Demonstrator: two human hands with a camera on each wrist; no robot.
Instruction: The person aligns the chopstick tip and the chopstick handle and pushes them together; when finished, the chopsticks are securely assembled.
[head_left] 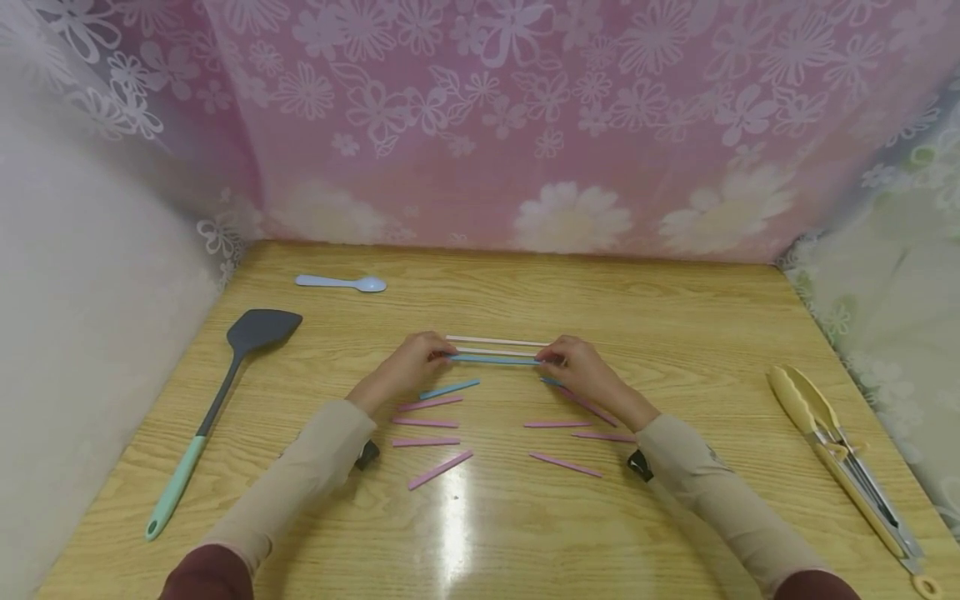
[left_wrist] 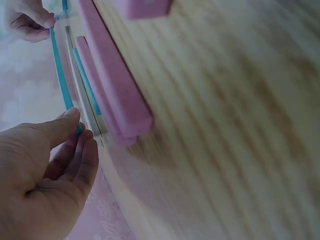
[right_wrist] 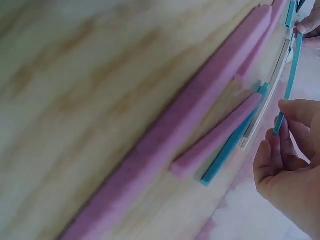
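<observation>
A long, thin blue stick (head_left: 495, 360) spans the gap between both hands. Its left end is pinched by my left hand (head_left: 418, 357), thumb against fingers; my right hand (head_left: 581, 367) pinches the other end. In the left wrist view the blue stick (left_wrist: 61, 75) bows slightly and looks raised off the table. Two long white sticks (head_left: 498, 340) lie just beyond it, roughly parallel. Nearer me rest shorter blue sticks, one by the left hand (head_left: 450, 388) and one partly hidden under the right hand. Several pink sticks (head_left: 426, 442) are spread in a left group and a right group (head_left: 564, 464).
At the left lies a spatula (head_left: 215, 400) with a dark head and green handle. A pale blue spoon (head_left: 341, 283) is at the back left. Yellow-tipped tongs (head_left: 840, 458) lie along the right edge. Floral cloth (head_left: 517, 125) hangs behind the wooden table (head_left: 660, 308).
</observation>
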